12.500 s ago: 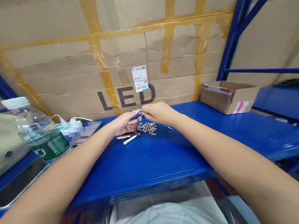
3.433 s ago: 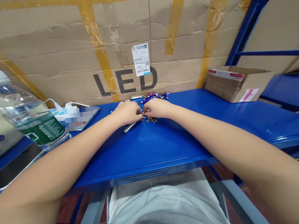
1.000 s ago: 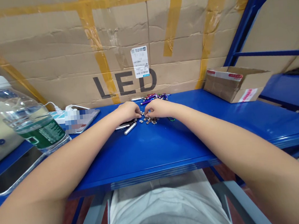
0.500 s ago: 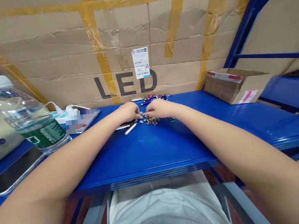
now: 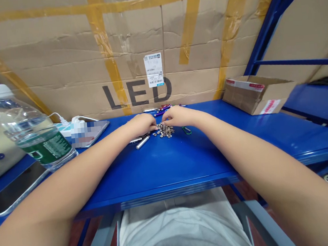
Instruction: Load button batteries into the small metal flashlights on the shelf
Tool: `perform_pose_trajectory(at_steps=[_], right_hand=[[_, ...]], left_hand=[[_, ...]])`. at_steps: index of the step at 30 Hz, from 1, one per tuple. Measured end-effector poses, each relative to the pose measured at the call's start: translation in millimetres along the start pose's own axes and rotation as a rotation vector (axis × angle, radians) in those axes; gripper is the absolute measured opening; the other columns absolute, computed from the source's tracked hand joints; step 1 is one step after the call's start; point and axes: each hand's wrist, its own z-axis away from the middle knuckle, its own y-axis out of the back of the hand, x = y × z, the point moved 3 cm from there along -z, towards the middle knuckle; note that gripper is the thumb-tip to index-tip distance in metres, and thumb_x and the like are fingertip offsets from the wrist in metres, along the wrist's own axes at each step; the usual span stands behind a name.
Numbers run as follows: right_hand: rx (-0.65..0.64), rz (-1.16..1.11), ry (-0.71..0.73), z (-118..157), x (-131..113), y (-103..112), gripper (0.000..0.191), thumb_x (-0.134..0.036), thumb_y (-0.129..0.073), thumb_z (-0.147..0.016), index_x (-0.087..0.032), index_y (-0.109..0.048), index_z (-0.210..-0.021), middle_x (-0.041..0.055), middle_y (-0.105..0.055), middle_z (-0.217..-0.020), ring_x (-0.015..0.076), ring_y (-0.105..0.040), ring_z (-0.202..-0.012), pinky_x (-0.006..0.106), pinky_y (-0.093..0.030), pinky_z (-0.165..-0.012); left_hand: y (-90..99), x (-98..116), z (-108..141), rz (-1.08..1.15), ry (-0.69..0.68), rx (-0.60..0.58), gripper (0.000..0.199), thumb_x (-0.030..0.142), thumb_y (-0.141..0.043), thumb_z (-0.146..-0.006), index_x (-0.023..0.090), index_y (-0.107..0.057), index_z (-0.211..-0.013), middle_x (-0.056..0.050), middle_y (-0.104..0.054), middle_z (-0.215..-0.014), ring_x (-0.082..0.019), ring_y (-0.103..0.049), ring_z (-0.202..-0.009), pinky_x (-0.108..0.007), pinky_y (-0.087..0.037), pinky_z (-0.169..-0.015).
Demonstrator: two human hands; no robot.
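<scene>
Left hand (image 5: 141,125) and right hand (image 5: 178,116) drew back — button cells (image 5: 164,130) just beside, grips unclear.

Count by position: one left hand (image 5: 141,125) with two silver metal tubes (image 5: 142,142) just beside it, one right hand (image 5: 178,116) with one green carabiner (image 5: 186,130) just beside it, and one heap of small metal discs (image 5: 164,131), too many to count, between both hands.

Water bottle (image 5: 34,129) and cardboard box (image 5: 258,95) on a blue shelf (image 5: 168,169), before a taped LED carton (image 5: 59,59).
</scene>
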Motion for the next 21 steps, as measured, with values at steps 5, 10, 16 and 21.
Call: perform_pose_trajectory(at_steps=[5, 10, 16, 21], right_hand=[[-0.041, -0.015, 0.007, -1.2, 5.9, -5.5, 0.026, -0.02, -0.051, -0.081, -0.018, -0.075, -0.092, 0.0031, -0.074, -0.087, 0.0134, -0.06, -0.07, 0.025, -0.039, -0.066], [-0.039, -0.027, 0.022, -1.4, 1.1, -5.8, 0.028, -0.018, -0.052, -0.084, -0.017, -0.074, -0.101, 0.0042, -0.074, -0.098, 0.0148, -0.063, -0.079, 0.025, -0.043, -0.069], [-0.05, 0.034, 0.018, -3.7, -0.1, -8.4, 0.03, -0.014, -0.051, -0.086, -0.018, -0.074, -0.105, 0.0045, -0.075, -0.102, 0.0162, -0.065, -0.086, 0.025, -0.045, -0.075], [-0.034, 0.041, 0.017, -5.0, 1.9, -9.3, 0.028, -0.015, -0.054, -0.083, -0.019, -0.075, -0.101, 0.0039, -0.075, -0.095, 0.015, -0.063, -0.078, 0.024, -0.043, -0.07]], left_hand=[[1.1, 2.0, 2.5, -0.035, -0.045, 0.048, 0.028, 0.031, -0.048, -0.092, 0.015, -0.071, -0.089, -0.009, -0.069, -0.091, -0.02, -0.06, -0.081, -0.028, -0.038, -0.068], [1.3, 1.9, 3.0, -0.023, -0.04, 0.074, 0.027, 0.029, -0.049, -0.092, 0.014, -0.071, -0.09, -0.009, -0.069, -0.093, -0.02, -0.061, -0.083, -0.028, -0.04, -0.069], [2.8, 3.7, 6.1, -0.021, -0.048, 0.129, 0.024, 0.027, -0.05, -0.089, 0.017, -0.072, -0.09, -0.007, -0.069, -0.092, -0.019, -0.061, -0.083, -0.027, -0.04, -0.068], [5.3, 12.7, 9.1, 0.157, -0.025, 0.171, 0.024, 0.031, -0.052, -0.089, 0.018, -0.072, -0.089, -0.005, -0.07, -0.087, -0.017, -0.061, -0.078, -0.025, -0.04, -0.068]])
